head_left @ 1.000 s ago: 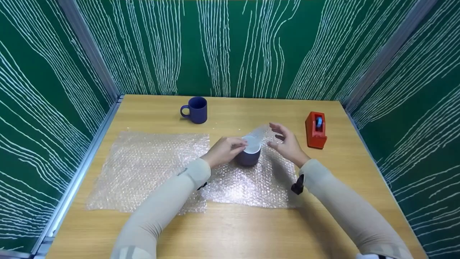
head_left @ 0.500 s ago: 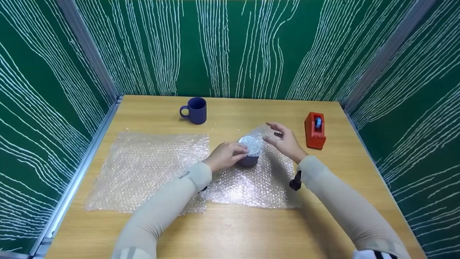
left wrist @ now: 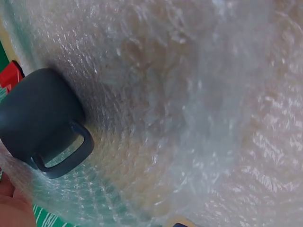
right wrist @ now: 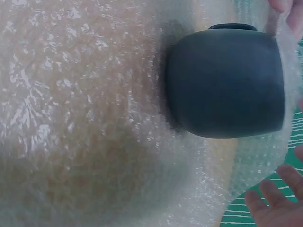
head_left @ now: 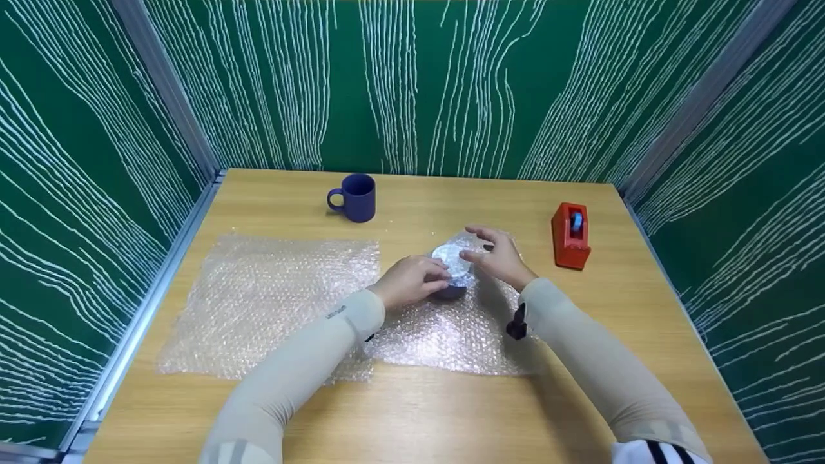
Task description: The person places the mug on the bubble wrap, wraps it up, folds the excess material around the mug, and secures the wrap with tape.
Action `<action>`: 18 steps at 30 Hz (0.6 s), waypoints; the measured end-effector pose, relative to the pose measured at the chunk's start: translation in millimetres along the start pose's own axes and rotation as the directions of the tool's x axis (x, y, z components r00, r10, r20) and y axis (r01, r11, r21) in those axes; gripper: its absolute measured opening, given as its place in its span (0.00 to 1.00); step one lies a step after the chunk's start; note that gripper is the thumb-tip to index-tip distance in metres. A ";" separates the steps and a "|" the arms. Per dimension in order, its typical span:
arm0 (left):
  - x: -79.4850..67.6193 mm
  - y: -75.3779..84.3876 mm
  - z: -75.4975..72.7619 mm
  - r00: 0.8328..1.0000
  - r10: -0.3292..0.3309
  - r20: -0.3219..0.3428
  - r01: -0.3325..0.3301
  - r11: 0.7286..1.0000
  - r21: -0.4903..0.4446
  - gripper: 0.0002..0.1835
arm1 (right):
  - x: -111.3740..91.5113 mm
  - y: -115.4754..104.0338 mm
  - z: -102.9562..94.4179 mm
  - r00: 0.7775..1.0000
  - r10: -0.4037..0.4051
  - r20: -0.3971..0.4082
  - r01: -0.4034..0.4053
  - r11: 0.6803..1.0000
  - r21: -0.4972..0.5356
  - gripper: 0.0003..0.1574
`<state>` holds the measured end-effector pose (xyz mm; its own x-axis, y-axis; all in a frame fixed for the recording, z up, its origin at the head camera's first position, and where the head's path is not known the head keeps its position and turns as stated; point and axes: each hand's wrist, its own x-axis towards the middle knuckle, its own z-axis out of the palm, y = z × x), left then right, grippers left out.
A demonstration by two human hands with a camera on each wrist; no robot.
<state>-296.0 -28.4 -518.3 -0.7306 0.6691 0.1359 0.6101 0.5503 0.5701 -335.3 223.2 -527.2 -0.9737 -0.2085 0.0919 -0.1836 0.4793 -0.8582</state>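
A dark mug [head_left: 449, 293] stands upright on the right-hand bubble wrap sheet [head_left: 438, 341]. The far part of that sheet is folded up and over its mouth. My left hand [head_left: 411, 281] is at the mug's left side, its fingertips pinching the bubble wrap at the rim. The mug's handle [left wrist: 71, 158] shows in the left wrist view, toward the left hand's side. On the mug's right, my right hand [head_left: 501, 259] has its fingers spread beside the raised wrap. The right wrist view shows the mug's rounded body [right wrist: 227, 85] and the extended right fingers [right wrist: 272, 191].
Another bubble wrap sheet [head_left: 277, 303] lies flat on the left of the wooden table [head_left: 412, 419]. A blue mug [head_left: 358, 198] stands at the back, handle leftward. A red tape dispenser [head_left: 571, 237] sits at the right. Green walls [head_left: 477, 84] enclose the table.
The bubble wrap has come down over the mug's mouth and now covers more of its side. My right hand has moved left and slightly down toward the mug; the left hand stays at the rim.
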 end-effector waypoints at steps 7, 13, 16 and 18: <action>6.1 2.1 -10.3 0.996 0.021 0.082 -0.022 1.000 0.010 0.15 | 1.8 6.1 6.0 1.000 -0.001 0.002 0.001 1.000 0.017 0.40; 16.9 3.2 -21.3 0.996 -0.064 0.066 0.068 0.996 -0.055 0.16 | 1.1 10.1 6.5 1.000 0.024 0.009 -0.024 0.999 0.031 0.40; 23.3 3.5 -25.8 0.992 -0.122 0.036 0.124 0.990 -0.064 0.18 | 1.5 12.2 8.0 1.000 0.022 0.007 -0.022 0.999 0.033 0.40; 27.8 2.4 -28.6 0.988 -0.155 0.022 0.156 0.986 -0.063 0.19 | 1.9 13.3 9.5 1.000 0.028 0.005 -0.028 0.999 0.033 0.40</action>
<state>-323.6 -22.7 -490.0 -0.8091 0.5870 0.0279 0.4683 0.6153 0.6342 -338.4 221.1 -543.2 -0.9778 -0.1992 0.0651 -0.1514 0.4566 -0.8767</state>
